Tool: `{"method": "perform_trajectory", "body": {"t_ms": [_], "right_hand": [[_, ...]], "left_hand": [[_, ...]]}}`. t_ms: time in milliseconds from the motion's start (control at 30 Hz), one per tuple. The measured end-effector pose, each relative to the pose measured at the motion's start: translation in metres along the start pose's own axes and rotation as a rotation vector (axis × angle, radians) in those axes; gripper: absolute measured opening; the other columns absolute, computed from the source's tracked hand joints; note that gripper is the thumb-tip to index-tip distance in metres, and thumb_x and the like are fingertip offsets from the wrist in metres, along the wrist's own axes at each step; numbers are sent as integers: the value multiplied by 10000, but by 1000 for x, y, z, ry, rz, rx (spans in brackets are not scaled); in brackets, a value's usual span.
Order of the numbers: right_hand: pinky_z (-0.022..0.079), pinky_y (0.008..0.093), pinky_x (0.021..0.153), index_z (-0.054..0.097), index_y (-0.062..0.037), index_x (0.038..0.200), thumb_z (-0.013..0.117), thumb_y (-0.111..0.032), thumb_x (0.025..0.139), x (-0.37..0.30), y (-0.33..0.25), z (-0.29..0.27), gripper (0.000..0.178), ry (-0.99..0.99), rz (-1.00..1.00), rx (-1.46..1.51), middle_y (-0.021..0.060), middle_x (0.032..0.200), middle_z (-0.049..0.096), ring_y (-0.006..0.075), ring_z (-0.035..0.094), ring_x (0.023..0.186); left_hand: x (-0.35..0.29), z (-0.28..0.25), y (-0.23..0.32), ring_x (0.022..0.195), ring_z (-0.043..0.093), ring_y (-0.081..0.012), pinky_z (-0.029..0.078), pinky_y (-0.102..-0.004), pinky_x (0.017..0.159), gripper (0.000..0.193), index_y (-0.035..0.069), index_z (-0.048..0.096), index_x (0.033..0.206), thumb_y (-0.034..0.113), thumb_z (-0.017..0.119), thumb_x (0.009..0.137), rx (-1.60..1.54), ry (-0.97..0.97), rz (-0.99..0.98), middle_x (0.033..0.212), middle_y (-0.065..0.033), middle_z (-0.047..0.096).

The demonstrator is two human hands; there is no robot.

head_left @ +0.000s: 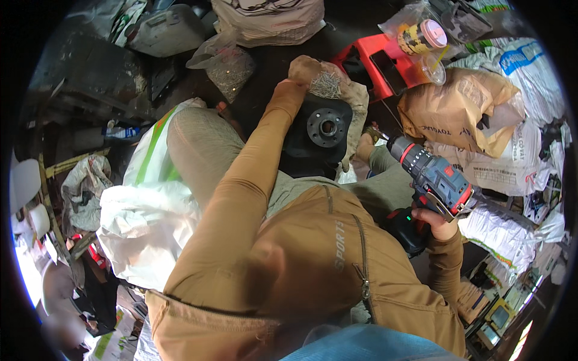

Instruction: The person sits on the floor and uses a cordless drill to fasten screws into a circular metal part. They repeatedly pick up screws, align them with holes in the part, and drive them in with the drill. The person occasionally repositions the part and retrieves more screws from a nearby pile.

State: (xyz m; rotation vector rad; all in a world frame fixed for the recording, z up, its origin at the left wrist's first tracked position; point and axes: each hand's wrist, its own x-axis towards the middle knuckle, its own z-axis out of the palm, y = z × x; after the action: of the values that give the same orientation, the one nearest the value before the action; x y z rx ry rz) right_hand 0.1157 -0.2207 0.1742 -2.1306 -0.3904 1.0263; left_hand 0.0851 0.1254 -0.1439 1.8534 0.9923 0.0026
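In my right hand is a cordless drill, grey-blue and black with red rings; its chuck points up and left, and a small green light shows near its battery. My left arm reaches forward, and my left hand is closed at the edge of a tan cloth; what its fingers hold, if anything, is hidden. Beside that hand a pile of silver screws lies on the cloth. Between my legs stands a black squarish part with a dark round flange, which has a central hole and several bolt holes.
A red plastic stool stands ahead to the right, with a patterned cup and a clear plastic cup. Beside it is a brown paper sack. A clear bag of small parts and a grey jerrycan lie ahead left.
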Motion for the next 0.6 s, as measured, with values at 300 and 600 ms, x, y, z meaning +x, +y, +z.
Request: {"method": "perform_trajectory", "body": {"t_ms": [300,600], "right_hand": [[484,294,703,619,-4,1120,641,13,610,-15,30,3,512,177,2,-80,59,897,627,154,583,794],[467,291,619,599,-8,902,629,-27,726,-23,20,4,180,82,-110,57,51,770,603,158,579,677]], "left_hand": [[8,23,35,973,648,-306,521,-387,815,247,82,716,944,223,531,857,563,39,125,1018,-181,668],[-10,-10,45,886,664,-239,509,-289,825,296,43,664,1117,165,615,853,-83,168,85,922,-103,695]]}}
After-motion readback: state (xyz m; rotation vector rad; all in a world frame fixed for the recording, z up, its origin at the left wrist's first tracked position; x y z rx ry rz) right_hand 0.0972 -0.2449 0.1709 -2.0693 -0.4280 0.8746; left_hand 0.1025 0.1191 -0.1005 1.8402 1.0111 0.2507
